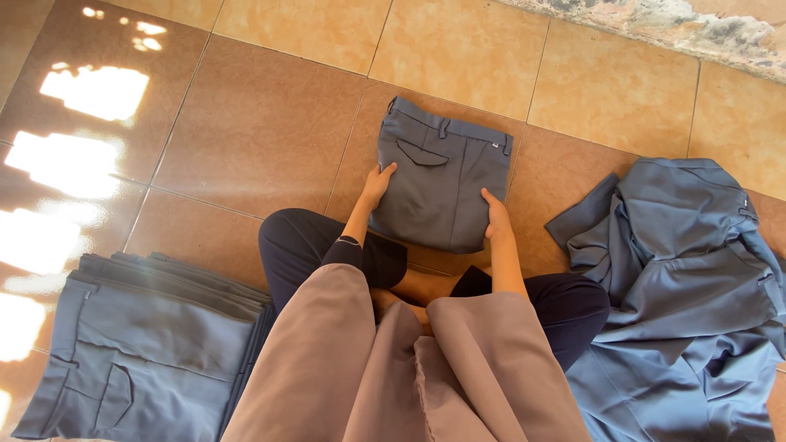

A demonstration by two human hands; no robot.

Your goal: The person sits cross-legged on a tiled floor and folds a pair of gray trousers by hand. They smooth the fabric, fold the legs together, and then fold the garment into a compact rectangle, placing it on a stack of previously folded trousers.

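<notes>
A folded pair of grey-blue trousers (438,176) lies on the tiled floor in front of me, waistband away from me, a back pocket flap showing. My left hand (377,184) grips its near left edge, thumb on top. My right hand (495,217) holds its near right corner. I sit cross-legged in dark trousers, and a long brown cloth covers my chest and arms.
A stack of several folded grey-blue trousers (139,352) sits at my left. A loose heap of unfolded grey-blue trousers (688,286) lies at my right. Orange-brown floor tiles (262,123) spread around, with sun patches at far left. A stained wall base (679,24) runs top right.
</notes>
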